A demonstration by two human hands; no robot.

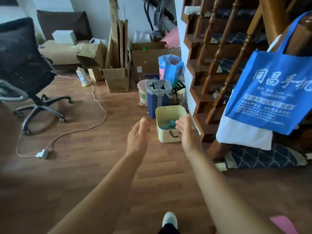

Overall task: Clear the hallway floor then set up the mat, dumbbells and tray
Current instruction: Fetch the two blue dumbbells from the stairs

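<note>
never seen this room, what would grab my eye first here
The left hand and right hand reach, open, toward a pale yellow square box holding a teal dumbbell on the wooden floor. A bright blue printed tote bag hangs on the stair rail at right.

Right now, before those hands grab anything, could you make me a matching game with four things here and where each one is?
Things: 1 office chair; 2 cream box; 3 blue bag; 4 white plug.
Places: A hanging on the staircase; B lying on the floor; C standing far left; D holding a teal dumbbell.
Pairs: 1-C, 2-D, 3-A, 4-B.
</note>
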